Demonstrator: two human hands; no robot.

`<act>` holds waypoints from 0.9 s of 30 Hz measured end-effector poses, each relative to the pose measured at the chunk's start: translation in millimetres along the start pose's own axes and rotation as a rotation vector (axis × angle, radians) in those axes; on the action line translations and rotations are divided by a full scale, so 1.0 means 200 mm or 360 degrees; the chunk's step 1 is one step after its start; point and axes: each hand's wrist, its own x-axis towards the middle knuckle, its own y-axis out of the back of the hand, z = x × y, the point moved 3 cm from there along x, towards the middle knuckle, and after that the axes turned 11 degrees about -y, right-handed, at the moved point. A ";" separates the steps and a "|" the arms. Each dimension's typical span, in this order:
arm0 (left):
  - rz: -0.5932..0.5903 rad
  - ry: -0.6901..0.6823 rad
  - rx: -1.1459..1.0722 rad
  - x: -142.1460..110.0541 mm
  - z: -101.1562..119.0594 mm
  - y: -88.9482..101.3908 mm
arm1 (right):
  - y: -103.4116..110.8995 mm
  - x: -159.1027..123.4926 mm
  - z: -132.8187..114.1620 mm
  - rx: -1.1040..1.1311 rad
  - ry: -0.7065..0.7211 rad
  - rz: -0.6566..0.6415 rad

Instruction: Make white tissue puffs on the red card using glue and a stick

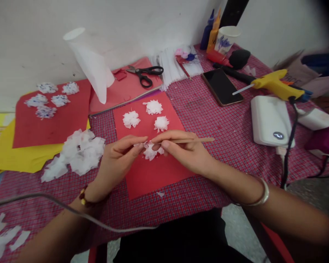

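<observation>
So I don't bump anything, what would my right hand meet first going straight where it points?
Probably your left hand, just across from the right hand; the white flower might come first, as depth is unclear.

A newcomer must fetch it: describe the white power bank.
On the checked cloth, look to the person's right. Just this side of the yellow glue gun lies the power bank, a white block whose dark oval display sets it apart from the smaller white block beside it.
</observation>
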 end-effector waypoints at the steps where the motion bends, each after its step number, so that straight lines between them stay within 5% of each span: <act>1: -0.0035 -0.0147 0.0177 0.00 0.02 0.00 | 0.00 0.00 0.00 0.0017 -0.0006 0.0001; 5: -0.0192 -0.0491 0.0509 -0.01 0.07 -0.03 | -0.02 0.00 0.01 0.0114 0.0002 0.0017; 10: -0.0293 -0.0627 0.0581 -0.02 0.08 -0.07 | -0.02 0.02 0.01 0.0130 0.0002 0.0155; 17: -0.0344 -0.0612 0.0598 -0.01 0.07 -0.09 | -0.03 0.03 0.05 0.0413 -0.0273 -0.0086; 22: -0.0488 -0.0418 0.0514 0.01 0.06 -0.08 | 0.01 0.02 0.00 -0.0027 0.0060 0.0024; 27: -0.0565 -0.0505 0.0659 0.02 0.06 -0.08 | 0.00 0.00 -0.01 -0.0512 0.0175 0.0045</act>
